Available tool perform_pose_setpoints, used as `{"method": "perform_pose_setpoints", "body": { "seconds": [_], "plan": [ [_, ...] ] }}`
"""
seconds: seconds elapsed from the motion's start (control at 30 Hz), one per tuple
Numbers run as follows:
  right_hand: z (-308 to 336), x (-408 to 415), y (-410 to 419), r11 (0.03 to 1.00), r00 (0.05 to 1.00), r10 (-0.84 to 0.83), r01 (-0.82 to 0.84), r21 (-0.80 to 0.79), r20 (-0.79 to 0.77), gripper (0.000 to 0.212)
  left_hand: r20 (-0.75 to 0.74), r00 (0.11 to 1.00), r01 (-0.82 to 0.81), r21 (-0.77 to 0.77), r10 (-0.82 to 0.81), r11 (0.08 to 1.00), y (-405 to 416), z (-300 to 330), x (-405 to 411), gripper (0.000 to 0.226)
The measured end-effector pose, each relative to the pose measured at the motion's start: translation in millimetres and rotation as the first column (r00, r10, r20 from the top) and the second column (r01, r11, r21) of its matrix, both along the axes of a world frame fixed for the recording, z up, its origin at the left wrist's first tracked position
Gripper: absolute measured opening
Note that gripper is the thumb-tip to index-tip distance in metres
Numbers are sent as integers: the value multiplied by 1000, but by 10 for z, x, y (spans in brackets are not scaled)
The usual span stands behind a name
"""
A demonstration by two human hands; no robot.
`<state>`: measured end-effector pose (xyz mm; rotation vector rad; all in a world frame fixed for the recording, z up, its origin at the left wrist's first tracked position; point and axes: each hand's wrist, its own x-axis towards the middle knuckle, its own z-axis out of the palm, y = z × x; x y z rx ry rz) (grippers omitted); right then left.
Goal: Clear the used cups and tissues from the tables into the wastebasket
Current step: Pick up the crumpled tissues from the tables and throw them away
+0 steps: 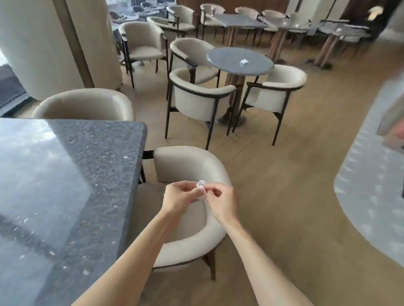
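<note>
My left hand and my right hand meet in front of me above a beige chair. Both pinch a small crumpled white tissue between their fingertips. A second crumpled tissue lies on the round grey table further ahead. A cup stands on a square table at the back. Another small white thing, too blurred to name, sits on a far right table. No wastebasket is in view.
A dark speckled stone table fills the left foreground, with a beige chair behind it. Beige armchairs ring the round table. A thick pillar stands at left, a curved pale counter at right. Wood floor runs between.
</note>
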<state>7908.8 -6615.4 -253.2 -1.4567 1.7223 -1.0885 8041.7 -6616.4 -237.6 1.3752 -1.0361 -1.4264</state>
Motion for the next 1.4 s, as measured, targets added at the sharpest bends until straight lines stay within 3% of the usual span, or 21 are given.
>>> {"method": "perform_pose_setpoints", "body": {
  "seconds": [0.2, 0.33, 0.43, 0.57, 0.7, 0.9, 1.2, 1.33, 1.4],
  "plan": [
    [280, -1856, 829, 979, 967, -193, 201, -36, 165, 25, -35, 961, 273, -47, -275, 961, 449, 249, -1884, 5],
    [311, -3075, 1530, 949, 943, -298, 309, -58, 151, 28, -37, 869, 491, -75, -494, 868, 901, 399, -3160, 12],
    [374, -3831, 2120, 885, 871, -445, 463, -46, 209, 29, 10, 752, 658, -82, -659, 749, 1251, 474, -4016, 14],
    [407, -4680, 2921, 730, 721, -648, 680, -69, 245, 28, 45, 566, 824, -74, -823, 562, 1754, 510, -5138, 13],
    [393, -5357, 3693, 562, 559, -801, 825, -52, 216, 13, 43, 389, 921, -28, -920, 388, 2354, 467, -6112, 10],
    [378, -6350, 4599, 280, 275, -948, 960, 8, 162, 26, 3, 164, 986, -12, -987, 164, 3168, 450, -7544, 13],
    [505, -7784, 5519, -97, -108, -976, 993, 63, 191, 8, -42, -243, 970, 18, -969, -244, 4123, 623, -9484, 17],
    [571, -8236, 6100, -284, -293, -923, 956, 74, 248, 10, -23, -327, 945, 10, -945, -328, 4587, 593, -10228, 14],
    [622, -8359, 6334, -333, -337, -906, 941, 62, 257, 13, -17, -324, 946, 3, -946, -324, 4706, 610, -10451, 15]
  ]
}}
